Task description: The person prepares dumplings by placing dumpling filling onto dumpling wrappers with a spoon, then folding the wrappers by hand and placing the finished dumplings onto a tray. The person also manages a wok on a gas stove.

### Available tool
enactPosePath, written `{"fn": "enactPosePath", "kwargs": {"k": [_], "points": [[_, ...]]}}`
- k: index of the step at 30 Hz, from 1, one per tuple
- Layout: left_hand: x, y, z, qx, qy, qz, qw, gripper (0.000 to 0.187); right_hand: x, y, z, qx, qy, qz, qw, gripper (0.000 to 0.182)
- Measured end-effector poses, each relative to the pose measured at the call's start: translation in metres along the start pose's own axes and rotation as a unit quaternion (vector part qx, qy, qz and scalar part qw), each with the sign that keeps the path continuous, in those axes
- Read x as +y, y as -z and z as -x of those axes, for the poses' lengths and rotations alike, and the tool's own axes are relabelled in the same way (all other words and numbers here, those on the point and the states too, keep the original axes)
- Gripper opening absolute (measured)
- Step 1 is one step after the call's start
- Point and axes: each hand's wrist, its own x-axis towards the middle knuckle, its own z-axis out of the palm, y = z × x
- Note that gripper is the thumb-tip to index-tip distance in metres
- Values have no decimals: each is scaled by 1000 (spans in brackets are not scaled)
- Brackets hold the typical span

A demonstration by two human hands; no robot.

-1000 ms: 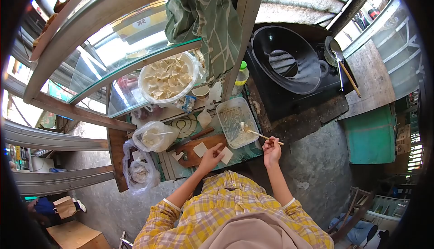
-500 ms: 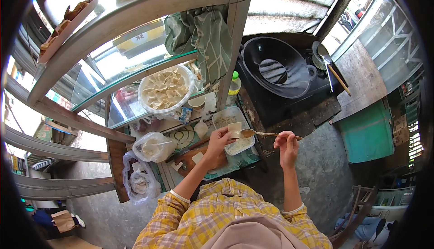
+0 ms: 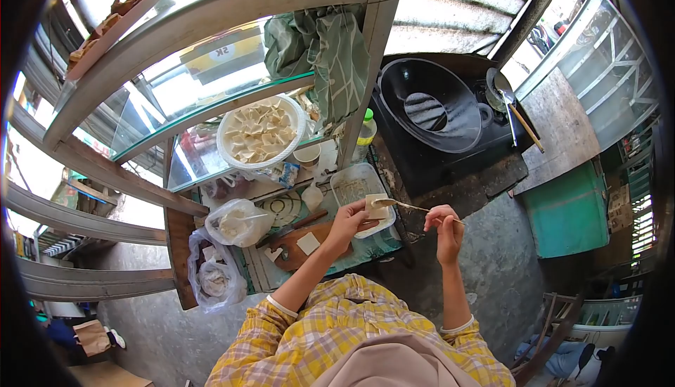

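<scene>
Left hand, fingers pinching thin pale square sheet above clear rectangular plastic tub. Right hand, right of tub, fingers pinching slim gold-toned spoon.

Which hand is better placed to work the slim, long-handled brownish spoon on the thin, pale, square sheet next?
Right, likely. The right hand holds the spoon by its handle, with its bowl at the sheet. The left hand is occupied, holding that sheet at one edge.
</scene>
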Motion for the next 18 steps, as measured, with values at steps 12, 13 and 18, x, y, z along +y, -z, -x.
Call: {"fn": "enactPosePath", "kwargs": {"k": [12,13,18], "points": [[29,-18,14,-32,46,73,996,36,24,10,19,151,-134,-342,918,21],[29,-19,15,-38,46,77,995,36,25,10,20,156,-140,-361,909,21],[28,-19,15,-63,49,90,993,35,34,10,25,160,-154,-421,879,19]]}}
